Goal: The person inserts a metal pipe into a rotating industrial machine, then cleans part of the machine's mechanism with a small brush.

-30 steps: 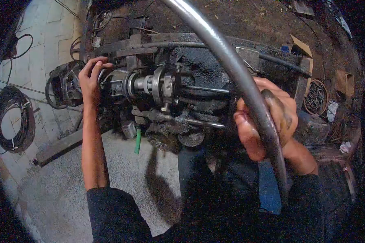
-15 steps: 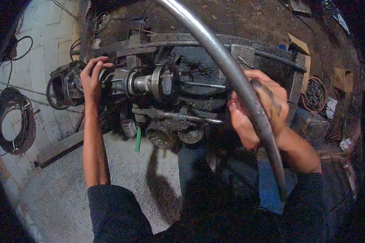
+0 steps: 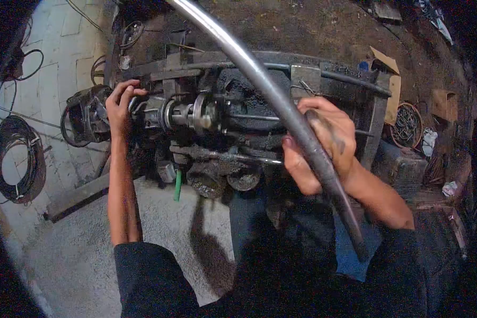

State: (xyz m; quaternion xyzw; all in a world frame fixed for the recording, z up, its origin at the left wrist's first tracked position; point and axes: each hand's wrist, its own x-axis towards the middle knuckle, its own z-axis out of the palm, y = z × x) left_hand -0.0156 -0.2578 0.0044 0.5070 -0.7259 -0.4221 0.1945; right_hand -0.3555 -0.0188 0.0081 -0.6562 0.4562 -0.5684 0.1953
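Note:
My left hand (image 3: 121, 108) rests at the left part of a metal lathe-like machine (image 3: 183, 114), beside its dark motor housing (image 3: 93, 114); the fingers are curled, and what they touch is hard to see. At the right, my right hand (image 3: 326, 143) is closed, with a thin metal rod (image 3: 254, 117) running from the machine's round collar into it. A long curved metal tube (image 3: 265, 82) passes in front of my right hand, large and close to the camera. Whether the hand touches the tube cannot be made out.
Coiled black cable (image 3: 18, 159) lies on the pale floor at left, near a wooden beam (image 3: 79, 196). A short green hose (image 3: 177, 185) hangs below the machine. At right are a round basket (image 3: 407, 124) of metal bits, cardboard (image 3: 392, 98) and a small open box (image 3: 444, 105).
My right hand has moved left, toward the machine, and the curved tube has shifted left too. The machine's round collar looks turned. My left hand has hardly moved.

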